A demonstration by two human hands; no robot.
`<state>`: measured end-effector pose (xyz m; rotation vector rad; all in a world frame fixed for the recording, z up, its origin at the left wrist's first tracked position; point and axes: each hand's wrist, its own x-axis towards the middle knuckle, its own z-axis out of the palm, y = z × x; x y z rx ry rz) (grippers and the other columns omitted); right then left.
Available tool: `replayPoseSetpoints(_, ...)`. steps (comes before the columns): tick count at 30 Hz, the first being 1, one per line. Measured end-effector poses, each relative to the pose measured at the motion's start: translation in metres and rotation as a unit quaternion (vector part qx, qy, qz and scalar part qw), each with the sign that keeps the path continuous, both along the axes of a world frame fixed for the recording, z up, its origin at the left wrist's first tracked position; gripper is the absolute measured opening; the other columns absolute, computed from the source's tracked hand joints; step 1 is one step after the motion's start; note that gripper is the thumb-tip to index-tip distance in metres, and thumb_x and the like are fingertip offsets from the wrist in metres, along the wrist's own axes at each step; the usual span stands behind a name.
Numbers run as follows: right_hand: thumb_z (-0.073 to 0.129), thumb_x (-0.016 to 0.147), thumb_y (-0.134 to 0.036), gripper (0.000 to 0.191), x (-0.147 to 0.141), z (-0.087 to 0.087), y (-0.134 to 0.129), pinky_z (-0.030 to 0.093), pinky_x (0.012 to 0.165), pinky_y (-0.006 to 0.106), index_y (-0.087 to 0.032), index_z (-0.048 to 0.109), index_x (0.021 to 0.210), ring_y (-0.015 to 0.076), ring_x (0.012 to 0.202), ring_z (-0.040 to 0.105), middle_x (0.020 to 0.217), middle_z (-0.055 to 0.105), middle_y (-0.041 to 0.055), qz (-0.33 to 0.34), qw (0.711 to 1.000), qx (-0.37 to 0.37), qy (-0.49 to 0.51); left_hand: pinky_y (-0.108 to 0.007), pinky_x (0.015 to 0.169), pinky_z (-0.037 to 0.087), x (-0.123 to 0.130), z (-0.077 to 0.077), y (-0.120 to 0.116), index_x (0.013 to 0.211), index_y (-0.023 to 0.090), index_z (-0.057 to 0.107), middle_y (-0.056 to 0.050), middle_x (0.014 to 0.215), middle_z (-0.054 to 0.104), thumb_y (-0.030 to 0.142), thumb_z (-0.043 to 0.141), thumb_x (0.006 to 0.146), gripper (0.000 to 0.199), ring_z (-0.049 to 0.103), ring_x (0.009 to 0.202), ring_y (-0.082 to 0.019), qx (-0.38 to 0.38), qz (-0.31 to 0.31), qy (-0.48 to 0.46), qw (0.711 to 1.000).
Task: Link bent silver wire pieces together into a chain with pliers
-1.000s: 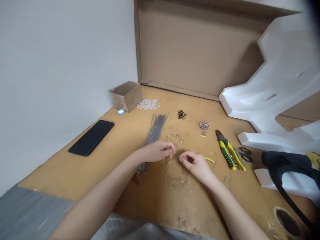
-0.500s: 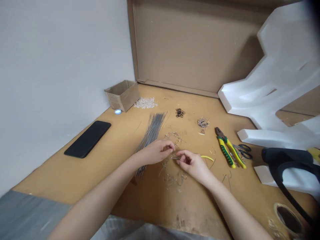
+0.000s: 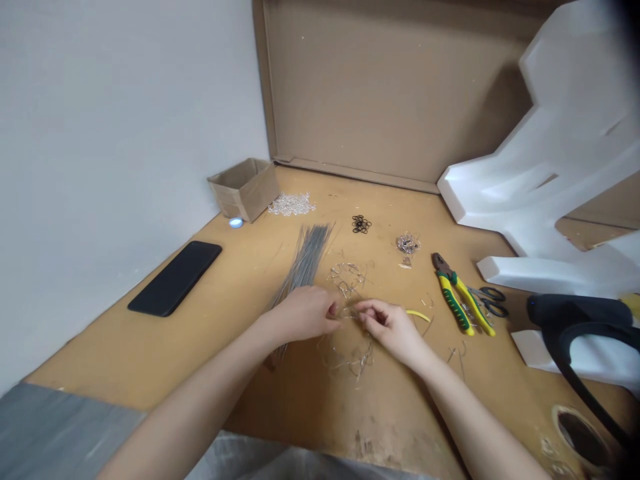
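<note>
My left hand (image 3: 309, 313) is closed, fingertips pinched, over the lower part of a bundle of straight grey wires (image 3: 311, 252). My right hand (image 3: 387, 325) pinches a thin piece of wire (image 3: 349, 313) that spans the small gap between the hands. Whether the left fingertips also grip this wire is too small to tell. Bent wire pieces (image 3: 345, 277) lie just beyond the hands, and more curled wires (image 3: 353, 360) lie nearer, below them. A yellow curved piece (image 3: 418, 315) is beside my right hand.
Pliers (image 3: 457, 297) and black-handled scissors (image 3: 493, 300) lie at the right, near white foam (image 3: 520, 273). Beyond are black rings (image 3: 361, 224), a wire heap (image 3: 408, 243), clear beads (image 3: 291, 204) and a small cardboard box (image 3: 245, 190). A black phone (image 3: 175, 278) lies left.
My left hand has turned palm-down and moved slightly down and left, widening the gap to my right hand. The right hand has barely shifted.
</note>
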<state>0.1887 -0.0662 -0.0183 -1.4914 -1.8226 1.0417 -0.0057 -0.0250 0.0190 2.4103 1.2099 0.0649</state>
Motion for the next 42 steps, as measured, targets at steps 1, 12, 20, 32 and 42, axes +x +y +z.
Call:
replayPoseSetpoints(1,0.048,0.080,-0.029,0.022,0.000,-0.001,0.000,0.037,0.051,0.021,-0.016,0.061,0.093,0.0093,0.052,0.043,0.060,0.049,-0.0031,0.000,1.000,0.000,0.002,-0.022,0.050,0.025,0.001,0.000,0.000,0.071,0.020,0.054,0.002,0.065,0.059,0.035,0.053,0.074,0.015,0.051,0.058,-0.013,0.003,-0.004,-0.006,1.000)
replayPoseSetpoints(12,0.049,0.081,-0.038,0.029,0.000,0.007,0.001,0.040,0.050,0.022,-0.015,0.059,0.095,0.0097,0.050,0.047,0.064,0.057,-0.0001,0.000,0.996,-0.057,0.073,-0.022,0.051,0.026,0.006,0.000,-0.001,0.070,0.020,0.053,0.002,0.067,0.060,0.032,0.045,0.079,0.017,0.052,0.060,-0.013,0.007,-0.002,-0.012,1.000)
replayPoseSetpoints(20,0.057,0.076,-0.035,0.025,0.006,0.014,-0.003,0.036,0.050,0.020,-0.019,0.060,0.095,0.0097,0.051,0.048,0.060,0.057,-0.0026,0.015,0.999,-0.007,-0.044,-0.024,0.049,0.024,0.006,0.001,-0.002,0.068,0.019,0.055,0.000,0.065,0.061,0.032,0.042,0.079,0.021,0.052,0.058,-0.014,0.020,-0.007,0.033,0.999)
replayPoseSetpoints(32,0.055,0.075,-0.021,0.013,-0.014,0.020,-0.025,0.029,0.053,0.021,-0.025,0.067,0.076,0.0112,0.056,0.055,0.066,0.065,-0.0020,0.109,0.961,0.078,-0.243,-0.025,0.048,0.021,0.005,-0.006,-0.002,0.064,0.019,0.054,-0.001,0.063,0.062,0.037,0.041,0.078,0.027,0.054,0.058,-0.015,0.046,-0.010,0.039,0.998)
replayPoseSetpoints(42,0.056,0.076,-0.032,0.015,-0.008,0.022,-0.022,0.028,0.053,0.021,-0.024,0.068,0.070,0.0107,0.054,0.053,0.060,0.063,-0.0021,0.120,0.963,0.046,-0.238,-0.025,0.049,0.023,0.006,-0.006,-0.003,0.062,0.018,0.054,-0.002,0.063,0.063,0.032,0.042,0.077,0.024,0.056,0.059,-0.016,0.048,-0.011,0.055,0.997)
